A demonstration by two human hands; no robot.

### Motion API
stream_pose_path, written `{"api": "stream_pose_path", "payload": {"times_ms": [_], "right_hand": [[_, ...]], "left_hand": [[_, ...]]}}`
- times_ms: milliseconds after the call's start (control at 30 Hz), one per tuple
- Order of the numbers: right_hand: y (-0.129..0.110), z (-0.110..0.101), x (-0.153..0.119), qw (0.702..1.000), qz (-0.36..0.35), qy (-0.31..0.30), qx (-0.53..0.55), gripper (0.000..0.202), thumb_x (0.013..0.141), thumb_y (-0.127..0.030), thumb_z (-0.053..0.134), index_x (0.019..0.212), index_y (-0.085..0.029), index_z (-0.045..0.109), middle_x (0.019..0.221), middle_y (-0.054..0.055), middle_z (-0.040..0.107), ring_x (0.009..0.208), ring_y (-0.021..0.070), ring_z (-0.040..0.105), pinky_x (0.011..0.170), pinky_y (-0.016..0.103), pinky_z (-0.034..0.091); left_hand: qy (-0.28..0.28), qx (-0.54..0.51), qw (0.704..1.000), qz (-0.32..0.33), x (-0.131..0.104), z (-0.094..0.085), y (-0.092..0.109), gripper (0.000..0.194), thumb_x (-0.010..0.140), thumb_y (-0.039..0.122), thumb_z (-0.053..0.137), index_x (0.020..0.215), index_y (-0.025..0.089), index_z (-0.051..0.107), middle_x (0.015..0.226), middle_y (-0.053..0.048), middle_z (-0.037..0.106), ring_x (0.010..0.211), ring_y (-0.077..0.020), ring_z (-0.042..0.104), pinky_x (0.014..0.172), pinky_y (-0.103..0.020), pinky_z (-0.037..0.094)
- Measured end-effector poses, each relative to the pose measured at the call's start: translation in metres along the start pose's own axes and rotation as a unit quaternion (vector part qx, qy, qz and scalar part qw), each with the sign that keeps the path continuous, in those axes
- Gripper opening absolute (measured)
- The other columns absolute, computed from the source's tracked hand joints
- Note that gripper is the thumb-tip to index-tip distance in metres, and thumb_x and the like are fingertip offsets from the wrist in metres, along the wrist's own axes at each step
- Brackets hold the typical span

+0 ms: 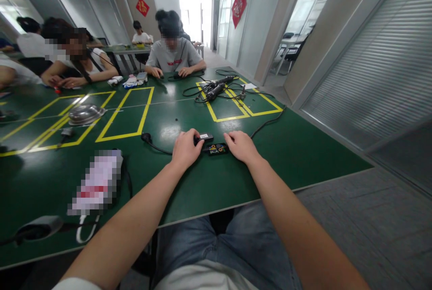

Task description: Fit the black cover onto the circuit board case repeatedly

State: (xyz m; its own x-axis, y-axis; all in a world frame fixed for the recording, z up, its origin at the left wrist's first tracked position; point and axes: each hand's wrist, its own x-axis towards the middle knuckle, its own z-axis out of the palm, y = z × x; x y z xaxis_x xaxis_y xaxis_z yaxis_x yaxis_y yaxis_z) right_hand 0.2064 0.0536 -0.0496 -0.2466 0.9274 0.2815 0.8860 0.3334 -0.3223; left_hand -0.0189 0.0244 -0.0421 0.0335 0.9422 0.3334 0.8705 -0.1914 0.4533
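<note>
In the head view my left hand (186,148) is closed, its thumb and fingers pinching the left end of a black cover (206,137) with a white label. Just in front of that cover lies the open black case of a power adapter (217,149), its circuit board showing yellow-ringed parts. My right hand (242,146) is curled at the case's right end, fingers closed around that end; the exact grip is partly hidden. From the left side a black cord runs to a plug (146,138) on the table. Another black cable (269,122) leaves behind my right hand.
The green table (324,159) carries yellow tape rectangles. Black tools with tangled cords (216,91) lie at the far right. A metal bowl (85,114) and a blurred-out phone-like object (99,179) with a white strap are at left. A person (173,53) sits opposite; others work at left.
</note>
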Motion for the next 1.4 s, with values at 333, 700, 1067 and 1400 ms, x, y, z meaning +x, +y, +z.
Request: {"api": "stream_pose_path", "payload": {"times_ms": [333, 700, 1067, 1400], "right_hand": [[-0.004, -0.011, -0.008, 0.995, 0.022, -0.015, -0.098, 0.048, 0.111, -0.040, 0.048, 0.076, -0.021, 0.076, 0.091, 0.013, 0.076, 0.093, 0.0270, 0.064, 0.081, 0.038, 0.036], [-0.004, -0.006, -0.008, 0.996, 0.044, 0.000, -0.072, 0.051, 0.108, -0.049, 0.056, 0.065, -0.023, 0.067, 0.086, 0.012, 0.072, 0.082, 0.0255, 0.064, 0.071, 0.038, 0.035], [-0.004, -0.009, -0.009, 0.998, 0.036, 0.036, -0.044, 0.047, 0.107, -0.044, 0.056, 0.066, -0.023, 0.063, 0.081, 0.007, 0.067, 0.072, 0.0205, 0.059, 0.066, 0.037, 0.033], [0.002, -0.001, -0.005, 0.999, 0.030, 0.001, -0.032, 0.044, 0.105, -0.043, 0.059, 0.065, -0.023, 0.064, 0.082, 0.007, 0.069, 0.075, 0.0210, 0.059, 0.068, 0.035, 0.034]], "left_hand": [[-0.001, 0.094, 0.994, 0.064, -0.008, -0.008, 0.015, 0.026, 0.105, 0.033, 0.060, 0.091, 0.020, 0.078, 0.104, -0.013, 0.074, 0.101, -0.0308, 0.069, 0.090, -0.047, 0.057], [-0.112, 0.216, 0.969, 0.049, -0.014, -0.015, 0.038, 0.051, 0.113, 0.044, 0.043, 0.110, 0.012, 0.083, 0.106, -0.019, 0.080, 0.101, -0.0341, 0.077, 0.086, -0.044, 0.056], [-0.093, 0.183, 0.979, 0.014, -0.015, -0.021, 0.039, 0.048, 0.113, 0.044, 0.041, 0.112, 0.019, 0.082, 0.102, -0.014, 0.078, 0.093, -0.0322, 0.078, 0.075, -0.039, 0.058], [-0.126, 0.179, 0.976, 0.011, -0.011, -0.019, 0.036, 0.046, 0.111, 0.045, 0.046, 0.098, 0.020, 0.082, 0.102, -0.013, 0.079, 0.092, -0.0296, 0.077, 0.077, -0.037, 0.058]]}}
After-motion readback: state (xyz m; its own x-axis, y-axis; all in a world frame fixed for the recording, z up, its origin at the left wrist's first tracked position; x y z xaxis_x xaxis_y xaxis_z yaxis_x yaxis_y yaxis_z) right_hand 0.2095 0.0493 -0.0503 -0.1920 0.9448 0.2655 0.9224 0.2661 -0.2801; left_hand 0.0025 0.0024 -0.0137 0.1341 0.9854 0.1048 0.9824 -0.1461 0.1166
